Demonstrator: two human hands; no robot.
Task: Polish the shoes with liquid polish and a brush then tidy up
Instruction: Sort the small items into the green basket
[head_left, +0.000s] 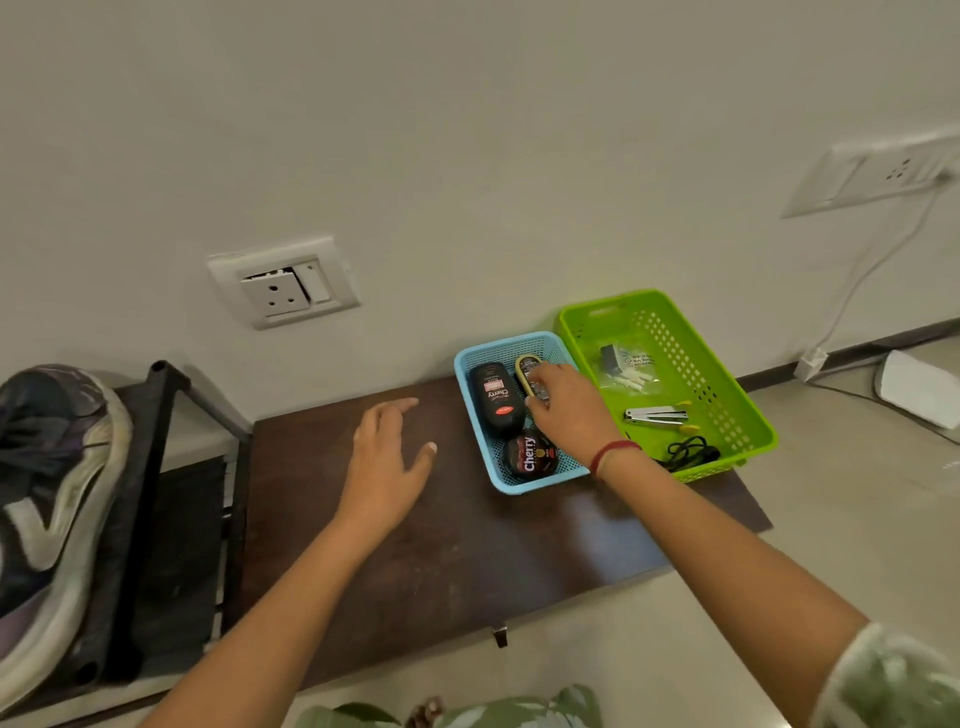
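Note:
A small blue basket (470, 415) stands on a dark brown board (457, 540). Inside it lie a black liquid polish bottle (496, 399), a round black polish tin (529, 457) and a yellow-rimmed brush (530, 371). My right hand (566, 410) reaches into the basket, its fingers curled over the brush; the grip itself is hidden. My left hand (387, 457) hovers over the board with fingers spread and holds nothing. A worn dark shoe with a pale sole (57, 499) sits on a black rack at the far left.
A green basket (748, 415) beside the blue one holds a stapler (657, 417), a black cord and a plastic packet. The wall with two sockets is right behind. A white cable and adapter (810, 364) lie on the floor at the right.

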